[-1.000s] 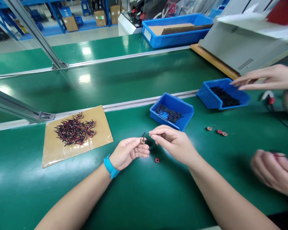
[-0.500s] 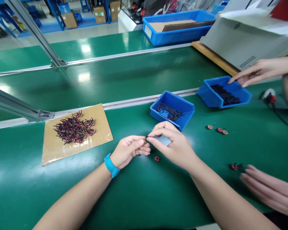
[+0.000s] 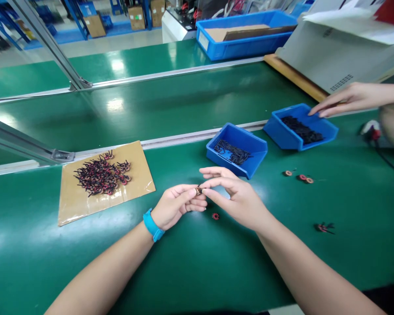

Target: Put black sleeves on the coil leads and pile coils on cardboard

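Observation:
My left hand pinches a small wound ring coil between thumb and fingers. My right hand meets it from the other side, thumb and a finger closed at the coil's dark end; the fingers partly hide what they grip, which looks like a short black lead. Another ring coil, red and black, lies on the green table just below my hands. Beyond them stands a blue bin with thin black tubes in it. Left of my hands, a heap of coils with black leads rests on a brown sheet.
A co-worker's hand is at the rim of a second blue bin holding black tubes. Loose coils and a coil with black leads lie at right. A metal rail runs behind; a metal post stands left.
The co-worker's lower hand has left the view, leaving the coil with black leads on the table. The second bin has shifted slightly left. My right hand's upper fingers have lifted and spread.

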{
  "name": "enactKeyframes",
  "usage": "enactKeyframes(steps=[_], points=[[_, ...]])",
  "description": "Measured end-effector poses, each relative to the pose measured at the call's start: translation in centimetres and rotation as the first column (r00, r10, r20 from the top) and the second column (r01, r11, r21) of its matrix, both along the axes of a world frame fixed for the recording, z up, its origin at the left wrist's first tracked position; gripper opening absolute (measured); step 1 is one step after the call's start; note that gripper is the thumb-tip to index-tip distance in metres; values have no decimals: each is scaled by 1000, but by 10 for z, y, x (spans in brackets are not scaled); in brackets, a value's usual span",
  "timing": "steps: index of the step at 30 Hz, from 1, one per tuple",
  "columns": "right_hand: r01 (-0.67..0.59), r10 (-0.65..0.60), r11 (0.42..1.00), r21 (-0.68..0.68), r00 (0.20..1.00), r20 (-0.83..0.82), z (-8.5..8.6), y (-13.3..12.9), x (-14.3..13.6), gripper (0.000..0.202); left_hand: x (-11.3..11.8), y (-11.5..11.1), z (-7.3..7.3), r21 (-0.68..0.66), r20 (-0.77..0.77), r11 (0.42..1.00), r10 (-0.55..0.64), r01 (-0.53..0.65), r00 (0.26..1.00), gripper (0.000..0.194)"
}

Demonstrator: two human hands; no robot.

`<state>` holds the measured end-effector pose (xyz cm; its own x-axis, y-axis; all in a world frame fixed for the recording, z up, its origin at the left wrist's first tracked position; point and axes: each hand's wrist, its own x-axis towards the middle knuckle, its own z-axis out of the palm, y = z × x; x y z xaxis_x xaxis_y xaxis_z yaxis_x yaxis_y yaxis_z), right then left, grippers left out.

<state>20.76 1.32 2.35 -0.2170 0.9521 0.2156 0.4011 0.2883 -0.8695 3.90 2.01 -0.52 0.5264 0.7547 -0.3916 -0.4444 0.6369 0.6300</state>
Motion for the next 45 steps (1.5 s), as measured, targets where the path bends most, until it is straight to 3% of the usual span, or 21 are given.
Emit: enactKeyframes(steps=[5,10,19,26,32,35,38,40,43,45], points=[[-4,5,997,71,1000,-8,3,0,6,17,-1,0,-1,-18,5,1000,4,-4,1000,34],[89,-87,996,12,991,-98,1,7,14,12,-3,1,-2,-36,45,998,-56,58,997,33],[-201,194,978,-47,973,-129,5,8,10,9,-4,-1,-1,-47,80,980,-188,192,979,31],[-250,250,968,-9,968,3,6,8,12,10,-5,-1,0,-56,82,979,-192,197,978,32],[-270,270,963,15,963,21,3,9,15,12,-6,-1,-3,-43,86,982,-181,185,980,29],[-162,155,984,79,984,82,7,15,24,14,-6,-2,-2,-44,83,985,-162,166,983,29],[115,-129,984,135,987,95,12,24,39,14,-10,-2,2,-36,74,996,-78,81,994,26],[251,-258,963,95,964,64,15,31,47,18,-16,-1,6,-9,41,1000,2,-1,999,25],[306,-307,952,22,947,97,18,41,53,21,-36,-2,12,80,-68,990,120,-114,990,26],[289,-289,957,28,935,207,18,49,53,22,-54,-4,15,142,-171,969,224,-200,960,28]])
